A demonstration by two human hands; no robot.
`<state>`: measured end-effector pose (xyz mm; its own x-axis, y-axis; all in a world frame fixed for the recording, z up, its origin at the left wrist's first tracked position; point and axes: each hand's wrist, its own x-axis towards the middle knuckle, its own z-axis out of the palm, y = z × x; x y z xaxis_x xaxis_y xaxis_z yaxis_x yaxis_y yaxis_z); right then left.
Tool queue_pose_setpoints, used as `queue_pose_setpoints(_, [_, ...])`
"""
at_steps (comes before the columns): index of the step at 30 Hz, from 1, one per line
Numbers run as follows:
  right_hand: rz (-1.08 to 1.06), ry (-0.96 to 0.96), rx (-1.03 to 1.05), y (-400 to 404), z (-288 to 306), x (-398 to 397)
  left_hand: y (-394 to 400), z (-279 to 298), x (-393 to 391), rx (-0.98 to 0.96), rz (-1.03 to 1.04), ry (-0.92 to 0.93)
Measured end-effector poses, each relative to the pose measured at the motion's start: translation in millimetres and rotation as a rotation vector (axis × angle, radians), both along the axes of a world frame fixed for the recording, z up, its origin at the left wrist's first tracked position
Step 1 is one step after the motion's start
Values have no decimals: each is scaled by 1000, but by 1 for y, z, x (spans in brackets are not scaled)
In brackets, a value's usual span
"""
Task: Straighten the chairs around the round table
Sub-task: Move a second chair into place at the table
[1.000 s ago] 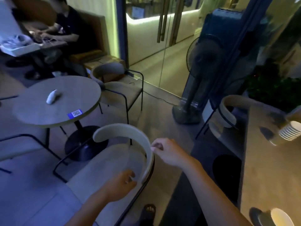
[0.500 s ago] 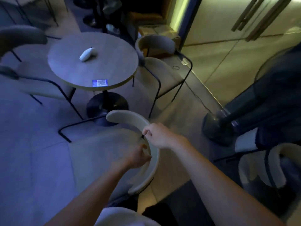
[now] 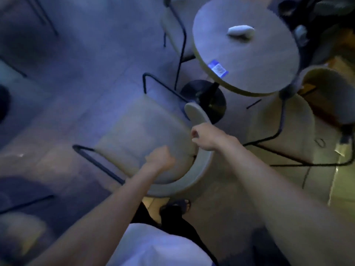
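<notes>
Bare forearms, white top [image 3: 159, 246], black trousers [image 3: 172, 217], dark sandal [image 3: 183, 205].

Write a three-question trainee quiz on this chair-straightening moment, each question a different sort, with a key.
1. True or false: both hands grip the curved backrest of the nearest chair.
2. Multiple choice: the small white object lies A) on the floor, B) on the round table, C) on a chair seat.
3. Fill in: the blue sticker sits near the table's ____.

Key:
1. False. The right hand grips the backrest; the left hand is a fist over the seat, its hold unclear.
2. B.
3. Edge.
</notes>
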<state>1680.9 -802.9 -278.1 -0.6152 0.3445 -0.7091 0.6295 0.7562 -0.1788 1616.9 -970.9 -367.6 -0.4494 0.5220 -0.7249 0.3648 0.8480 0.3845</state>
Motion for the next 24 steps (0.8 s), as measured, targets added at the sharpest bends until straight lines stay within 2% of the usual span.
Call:
queue_pose_setpoints(3, [137,-33,79,17,-21,-4,-17,-14,8,-141,199,79])
queue_pose_setpoints(7, [286,-45,164,25,-60,-14,-54,-38,10,-370,481,89])
queue_pose_setpoints(11, [322,-35,280,38,-106,-20,-82,-75,12,-525,694,70])
queue_pose_setpoints(14, [334,-12,353,52,-132,-24,-88,-97,18,-496,848,59])
queue_pose_setpoints(19, [387,104,549,60,-152,-30,-88,-106,20,-406,964,153])
queue_pose_setpoints(24, [284,207,571,68,-158,-45,-91,-110,21,-375,1003,186])
